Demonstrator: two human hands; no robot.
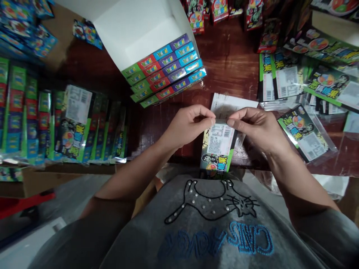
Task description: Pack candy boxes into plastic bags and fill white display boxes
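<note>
A flat black-and-green candy box [220,139] with a white printed label is held upright to me at the table's near edge. My left hand [189,125] pinches its top edge on the left side, thumb against fingers. At the top right corner, my right hand [259,129] grips the same edge between thumb and forefinger. The strip between the two thumbs looks like a clear wrapper's end, though it is too small to be sure. Beneath the box and hands lies a white printed sheet [235,102], partly covered.
An open white carton [143,26] holds stacked colourful boxes [168,71] ahead of me. Wrapped boxes [75,123] stand in a row at left. More boxes in clear sleeves [305,132] lie at right. Red candy packets [220,9] and blue packets [42,39] sit farther back.
</note>
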